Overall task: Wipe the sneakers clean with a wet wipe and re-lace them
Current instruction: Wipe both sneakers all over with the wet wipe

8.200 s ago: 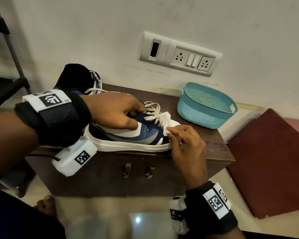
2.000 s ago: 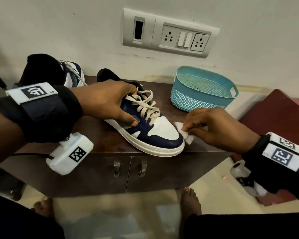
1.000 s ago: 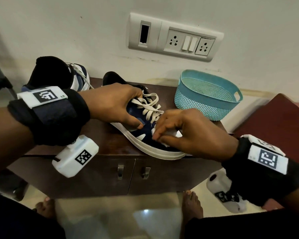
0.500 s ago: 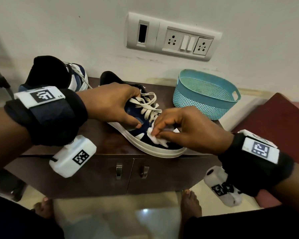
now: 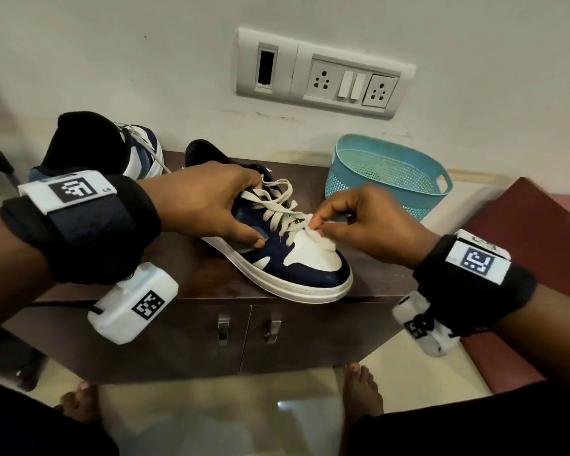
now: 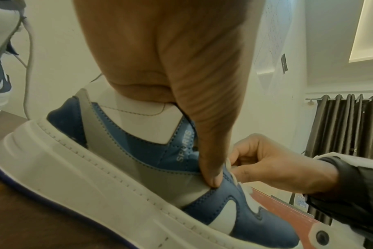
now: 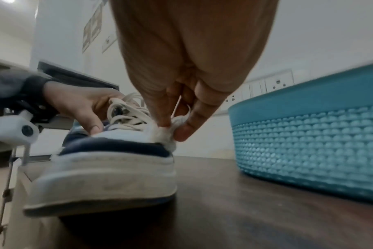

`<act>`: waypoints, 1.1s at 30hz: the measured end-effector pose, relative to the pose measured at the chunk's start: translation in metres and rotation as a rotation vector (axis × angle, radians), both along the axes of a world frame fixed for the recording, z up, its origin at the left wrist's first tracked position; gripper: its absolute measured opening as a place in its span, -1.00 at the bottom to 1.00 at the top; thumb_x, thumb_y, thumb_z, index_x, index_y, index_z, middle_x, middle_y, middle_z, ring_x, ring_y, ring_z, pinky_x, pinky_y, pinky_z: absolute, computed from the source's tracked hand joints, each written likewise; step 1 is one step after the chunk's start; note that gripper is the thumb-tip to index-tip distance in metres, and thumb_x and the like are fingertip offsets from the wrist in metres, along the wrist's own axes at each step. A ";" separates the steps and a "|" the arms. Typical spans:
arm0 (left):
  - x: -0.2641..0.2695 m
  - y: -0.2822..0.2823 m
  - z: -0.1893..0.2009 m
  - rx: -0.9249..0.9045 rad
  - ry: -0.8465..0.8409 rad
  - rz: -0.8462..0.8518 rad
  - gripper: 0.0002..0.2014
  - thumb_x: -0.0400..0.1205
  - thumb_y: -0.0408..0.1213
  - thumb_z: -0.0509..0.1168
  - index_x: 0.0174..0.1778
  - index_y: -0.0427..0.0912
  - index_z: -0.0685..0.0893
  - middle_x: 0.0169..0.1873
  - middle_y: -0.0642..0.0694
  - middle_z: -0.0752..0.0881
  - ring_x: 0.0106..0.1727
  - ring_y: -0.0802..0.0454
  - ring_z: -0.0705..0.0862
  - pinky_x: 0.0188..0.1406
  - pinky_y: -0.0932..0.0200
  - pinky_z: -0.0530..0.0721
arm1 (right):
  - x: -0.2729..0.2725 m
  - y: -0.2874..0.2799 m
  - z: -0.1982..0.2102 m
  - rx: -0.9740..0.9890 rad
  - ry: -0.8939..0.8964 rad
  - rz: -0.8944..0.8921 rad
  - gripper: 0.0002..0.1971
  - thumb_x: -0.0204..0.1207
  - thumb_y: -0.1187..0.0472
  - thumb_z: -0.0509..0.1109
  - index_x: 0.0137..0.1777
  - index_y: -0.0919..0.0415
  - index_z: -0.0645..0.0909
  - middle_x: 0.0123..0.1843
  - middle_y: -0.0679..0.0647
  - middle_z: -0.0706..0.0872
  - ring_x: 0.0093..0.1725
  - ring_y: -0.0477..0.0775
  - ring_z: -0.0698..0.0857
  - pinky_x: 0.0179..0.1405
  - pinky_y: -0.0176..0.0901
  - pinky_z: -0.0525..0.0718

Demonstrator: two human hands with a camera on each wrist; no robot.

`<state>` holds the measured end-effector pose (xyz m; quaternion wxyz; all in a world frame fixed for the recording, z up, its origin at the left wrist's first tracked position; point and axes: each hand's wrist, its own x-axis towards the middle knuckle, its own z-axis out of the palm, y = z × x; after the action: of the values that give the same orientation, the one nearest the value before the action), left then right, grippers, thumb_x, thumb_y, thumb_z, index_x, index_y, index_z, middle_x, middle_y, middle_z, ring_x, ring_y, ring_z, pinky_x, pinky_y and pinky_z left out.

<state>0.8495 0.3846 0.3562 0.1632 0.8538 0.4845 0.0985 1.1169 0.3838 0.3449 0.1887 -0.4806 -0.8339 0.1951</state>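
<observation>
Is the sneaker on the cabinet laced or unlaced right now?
Laced: cream laces criss-cross the sneaker the left hand holds.

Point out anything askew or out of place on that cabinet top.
The sneaker held by the left hand sits diagonally, its toe poking past the cabinet front edge. The second sneaker at the back left has a lace hanging loose.

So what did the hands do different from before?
The right hand carried the wet wipe from the cabinet top beside the sneaker up onto its white toe, near the laces. The left hand kept gripping the sneaker; the basket and the second sneaker stayed put.
</observation>
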 end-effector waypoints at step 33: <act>-0.002 0.001 -0.002 -0.016 -0.015 0.008 -0.59 0.38 0.15 0.61 -0.13 0.08 0.54 -0.22 0.11 0.72 -0.19 0.19 0.68 -0.21 0.10 0.60 | 0.000 -0.039 0.004 -0.022 -0.065 0.221 -0.84 0.50 0.30 0.62 -0.03 0.00 0.88 -0.04 -0.18 0.85 -0.04 -0.23 0.80 -0.02 -0.39 0.66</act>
<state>0.8479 0.3854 0.3541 0.1733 0.8496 0.4876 0.1018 1.1174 0.3451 0.3490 0.1335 -0.3941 -0.8852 0.2081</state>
